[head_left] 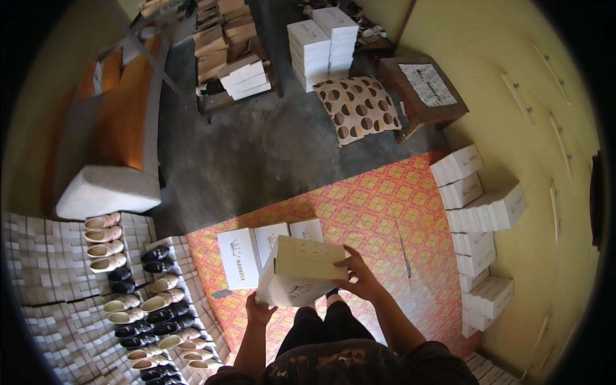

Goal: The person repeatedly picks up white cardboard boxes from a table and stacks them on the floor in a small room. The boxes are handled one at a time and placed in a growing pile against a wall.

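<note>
Head: box [305,262] between both grips [259,310] [361,277]

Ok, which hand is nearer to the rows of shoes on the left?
Left. The left hand, on the left end of the held box, has the shoes off to its left; the right hand holds the box's right end, farther away from them.
</note>
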`<state>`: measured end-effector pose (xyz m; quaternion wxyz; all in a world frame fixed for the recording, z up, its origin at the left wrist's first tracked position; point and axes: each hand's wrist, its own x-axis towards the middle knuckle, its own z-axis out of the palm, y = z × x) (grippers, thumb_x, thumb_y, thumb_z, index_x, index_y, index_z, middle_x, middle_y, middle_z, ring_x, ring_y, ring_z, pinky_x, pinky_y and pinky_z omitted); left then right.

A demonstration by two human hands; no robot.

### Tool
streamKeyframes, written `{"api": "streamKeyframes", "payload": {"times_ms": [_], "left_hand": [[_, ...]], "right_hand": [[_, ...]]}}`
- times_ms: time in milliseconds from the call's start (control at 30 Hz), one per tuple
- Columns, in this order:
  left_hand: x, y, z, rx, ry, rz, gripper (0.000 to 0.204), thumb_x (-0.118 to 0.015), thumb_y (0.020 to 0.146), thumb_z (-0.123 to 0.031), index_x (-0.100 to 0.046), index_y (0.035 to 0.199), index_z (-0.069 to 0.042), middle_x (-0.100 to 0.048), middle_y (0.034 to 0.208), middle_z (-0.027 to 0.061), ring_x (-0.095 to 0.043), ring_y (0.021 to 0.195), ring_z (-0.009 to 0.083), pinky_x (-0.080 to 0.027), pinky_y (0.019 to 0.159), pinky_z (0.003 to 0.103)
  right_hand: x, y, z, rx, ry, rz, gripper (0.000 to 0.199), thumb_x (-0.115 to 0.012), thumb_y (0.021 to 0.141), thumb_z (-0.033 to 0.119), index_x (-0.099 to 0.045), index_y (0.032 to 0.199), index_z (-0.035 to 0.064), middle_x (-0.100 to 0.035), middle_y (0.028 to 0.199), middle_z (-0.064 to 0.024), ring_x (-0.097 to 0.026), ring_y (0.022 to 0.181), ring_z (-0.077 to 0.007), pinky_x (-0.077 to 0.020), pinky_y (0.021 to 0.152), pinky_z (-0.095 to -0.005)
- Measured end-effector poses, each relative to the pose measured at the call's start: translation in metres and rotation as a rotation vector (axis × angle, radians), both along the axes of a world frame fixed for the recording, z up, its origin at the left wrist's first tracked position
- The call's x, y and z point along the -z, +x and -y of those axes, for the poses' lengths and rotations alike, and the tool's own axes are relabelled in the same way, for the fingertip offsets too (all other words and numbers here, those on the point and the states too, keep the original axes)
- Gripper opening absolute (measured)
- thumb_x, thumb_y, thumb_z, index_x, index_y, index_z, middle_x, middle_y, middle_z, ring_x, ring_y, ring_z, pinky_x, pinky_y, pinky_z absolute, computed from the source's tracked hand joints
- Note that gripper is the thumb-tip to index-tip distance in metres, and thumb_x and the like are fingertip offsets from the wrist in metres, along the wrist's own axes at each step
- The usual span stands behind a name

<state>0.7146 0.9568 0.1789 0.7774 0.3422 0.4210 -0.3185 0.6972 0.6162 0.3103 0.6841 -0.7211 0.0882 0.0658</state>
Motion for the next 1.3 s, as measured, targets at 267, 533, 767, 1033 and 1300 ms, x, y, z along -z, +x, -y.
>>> {"api": "streamKeyframes", "payload": {"times_ms": [267,533,767,1033,1300], "left_hand": [[-0.078,0.032,-0.01,0.042,-0.392,0.266,0.072,-0.044,0.074,-0.056,-0.035,0.131,-0.014,-0.039,0.132,0.0078,-0.036,0.12,0.0307,-0.029,0.094,0.055],[-0.13,0.091,0.036,0.207,-0.247,0.487,0.065,-0.046,0.077,-0.053,-0.042,0.125,-0.009,-0.046,0.126,0.0098,-0.043,0.117,0.0275,-0.035,0.096,0.042],[-0.179,0.144,0.097,0.607,0.073,0.657,0.066,-0.043,0.082,-0.059,-0.048,0.12,-0.005,-0.054,0.116,0.0113,-0.051,0.108,0.0257,-0.041,0.091,0.039],[-0.245,0.191,0.138,0.376,0.108,0.681,0.078,-0.057,0.075,-0.054,-0.028,0.134,-0.013,-0.033,0.134,0.0094,-0.046,0.11,0.0281,-0.039,0.088,0.046],[-0.259,0.071,0.197,0.671,0.014,0.666,0.091,-0.058,0.078,-0.043,0.01,0.136,-0.029,-0.014,0.141,0.0127,-0.034,0.12,0.038,-0.035,0.09,0.056]], "right_hand": [[-0.116,-0.034,-0.008,-0.03,-0.185,0.028,0.08,-0.081,0.059,0.032,-0.039,0.124,0.0105,-0.038,0.12,-0.0182,-0.048,0.108,-0.0306,-0.0459,0.079,-0.0363],[-0.182,-0.068,0.003,-0.194,-0.706,-0.074,0.122,-0.075,0.051,0.058,-0.013,0.136,-0.0032,-0.043,0.121,-0.0276,-0.049,0.108,-0.0401,-0.0393,0.092,-0.0409],[-0.192,-0.075,0.006,0.052,-0.355,-0.173,0.124,-0.073,0.059,0.052,0.009,0.136,-0.0018,-0.039,0.124,-0.0336,-0.047,0.111,-0.0409,-0.0356,0.097,-0.0368],[-0.193,-0.077,0.022,0.515,0.165,-0.163,0.101,-0.062,0.072,0.038,0.013,0.137,0.0169,-0.043,0.117,-0.0299,-0.059,0.089,-0.0369,-0.0536,0.062,-0.0422],[-0.177,-0.06,0.016,0.837,0.47,-0.064,0.099,-0.058,0.072,0.044,0.018,0.132,0.0243,-0.03,0.124,-0.0299,-0.054,0.095,-0.0431,-0.0504,0.069,-0.0542]]}}
